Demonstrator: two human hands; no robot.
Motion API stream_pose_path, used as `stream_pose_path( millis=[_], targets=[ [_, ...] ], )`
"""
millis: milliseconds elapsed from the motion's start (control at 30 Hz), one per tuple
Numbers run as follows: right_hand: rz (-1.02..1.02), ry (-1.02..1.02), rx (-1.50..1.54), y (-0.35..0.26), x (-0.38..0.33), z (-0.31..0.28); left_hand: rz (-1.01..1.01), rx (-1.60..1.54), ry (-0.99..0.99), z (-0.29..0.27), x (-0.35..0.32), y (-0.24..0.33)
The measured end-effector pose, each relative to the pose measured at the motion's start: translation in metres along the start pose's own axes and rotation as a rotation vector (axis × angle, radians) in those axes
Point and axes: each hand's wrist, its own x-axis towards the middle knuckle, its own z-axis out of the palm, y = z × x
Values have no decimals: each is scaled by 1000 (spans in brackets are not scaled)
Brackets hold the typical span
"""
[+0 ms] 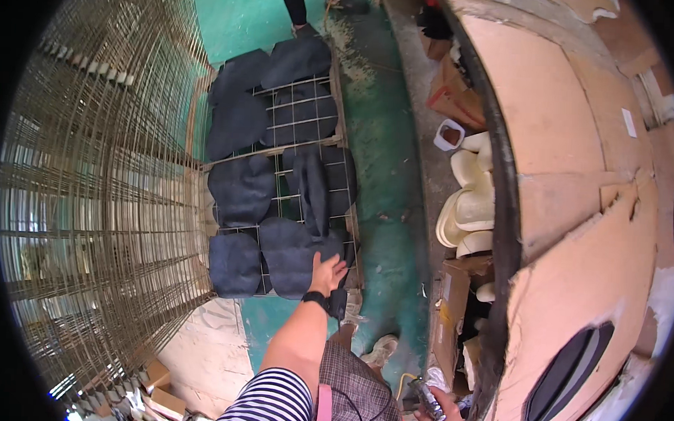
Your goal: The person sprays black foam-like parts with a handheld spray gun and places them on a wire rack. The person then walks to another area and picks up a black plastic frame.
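the left hand [327, 273] lies flat, fingers spread, on a dark foam pad [295, 253] spread out on the wire rack [345, 140] — one layer, airing perhaps — while the right hand [441, 416] is clamped round a grey cylindrical tool [427, 399].

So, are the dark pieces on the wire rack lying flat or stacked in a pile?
Mostly flat: the dark pieces lie spread side by side on the wire rack, some overlapping at edges. The left hand rests on the nearest one.
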Motion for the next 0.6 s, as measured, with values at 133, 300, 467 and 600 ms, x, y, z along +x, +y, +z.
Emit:
stream_pose_path(
  millis=[133, 300, 467, 600],
  targets=[
    [55, -31, 33, -17, -61, -24, 26, 146, 24, -37, -68, -15],
    [-156, 256, -38, -6, -190, -62, 82, 309, 43, -70, -155, -13],
    [250, 644, -37, 43, -313, -92, 132, 418, 43, -108, -223, -22],
    [316, 1266, -465, 172, -341, -100, 55, 465, 83, -140, -228, -31]
  ],
)
